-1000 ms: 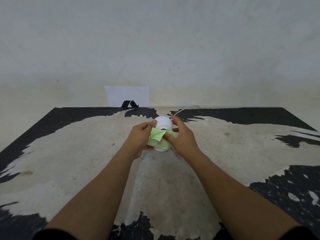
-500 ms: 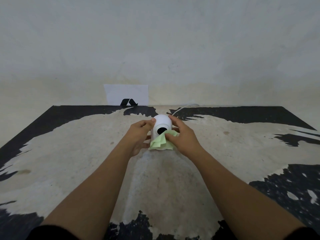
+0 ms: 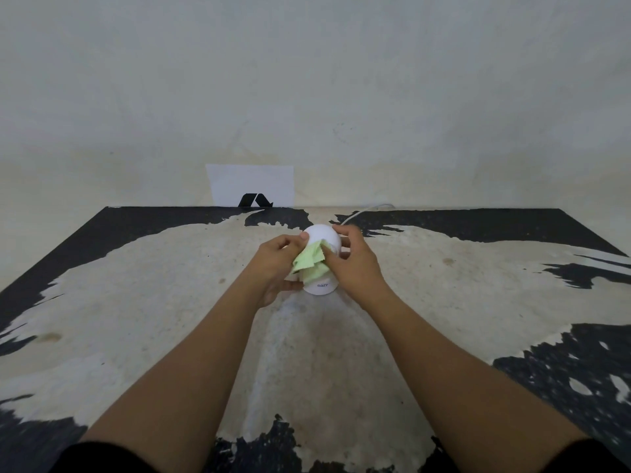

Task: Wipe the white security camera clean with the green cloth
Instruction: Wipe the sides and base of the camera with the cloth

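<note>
A small white security camera (image 3: 322, 235) with a round head and a cylindrical base stands upright on the worn table, at its far middle. My left hand (image 3: 277, 264) grips its left side, thumb on the round head and fingers by the base. My right hand (image 3: 355, 264) presses a crumpled light green cloth (image 3: 310, 264) against the front of the camera, covering the lens. Small lettering shows on the base below the cloth.
The table (image 3: 170, 319) is black with large worn pale patches. A thin white cable (image 3: 362, 213) runs from the camera to the table's back edge. A white card (image 3: 251, 180) with a black logo leans on the wall behind.
The cloth has moved up from the camera's lower front and now covers the dark lens that showed half a second ago. My right hand rose with it; my left hand kept its hold.
</note>
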A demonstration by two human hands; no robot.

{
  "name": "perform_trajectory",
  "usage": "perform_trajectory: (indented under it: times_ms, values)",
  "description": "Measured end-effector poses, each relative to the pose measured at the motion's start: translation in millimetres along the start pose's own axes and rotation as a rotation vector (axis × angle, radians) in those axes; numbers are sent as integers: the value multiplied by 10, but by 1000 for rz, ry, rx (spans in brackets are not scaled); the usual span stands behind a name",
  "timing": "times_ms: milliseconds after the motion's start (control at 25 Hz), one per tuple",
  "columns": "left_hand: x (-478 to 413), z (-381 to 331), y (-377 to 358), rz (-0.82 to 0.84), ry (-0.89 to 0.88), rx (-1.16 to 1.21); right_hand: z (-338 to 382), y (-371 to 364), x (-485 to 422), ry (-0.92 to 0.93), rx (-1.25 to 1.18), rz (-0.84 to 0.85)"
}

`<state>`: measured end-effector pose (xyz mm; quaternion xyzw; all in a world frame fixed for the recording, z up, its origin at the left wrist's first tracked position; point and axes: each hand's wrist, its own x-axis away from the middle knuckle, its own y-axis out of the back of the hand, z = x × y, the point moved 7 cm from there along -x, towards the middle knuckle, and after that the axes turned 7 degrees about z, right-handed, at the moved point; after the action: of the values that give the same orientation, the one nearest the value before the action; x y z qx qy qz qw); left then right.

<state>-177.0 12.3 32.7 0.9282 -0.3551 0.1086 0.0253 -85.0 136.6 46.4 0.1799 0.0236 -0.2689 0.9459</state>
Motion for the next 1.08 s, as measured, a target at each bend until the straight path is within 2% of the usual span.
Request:
perform_trajectory:
  times_ms: [160,320,440,560,680,800,960,1080]
  values:
    - [29,9,-6,-2,10,-10,-129,82,-17,-10,-97,95]
    - [105,12,-55,-25,-21,-41,-133,93,68,12,-8,129]
    - [173,97,-124,116,-136,-29,-136,33,98,-28,37,100]
    - [215,127,-180,186,-280,-275,-152,-20,71,-69,58,70]
    - [199,73,-168,15,-318,-451,-157,-17,64,-88,61,70]
    - [162,67,-99,-62,-348,-408,-163,-1,63,-95,31,132]
    - [89,95,-18,15,-349,-310,51,1,39,-62,-22,220]
    - [34,111,47,52,-321,-280,107,17,-26,-136,-46,248]
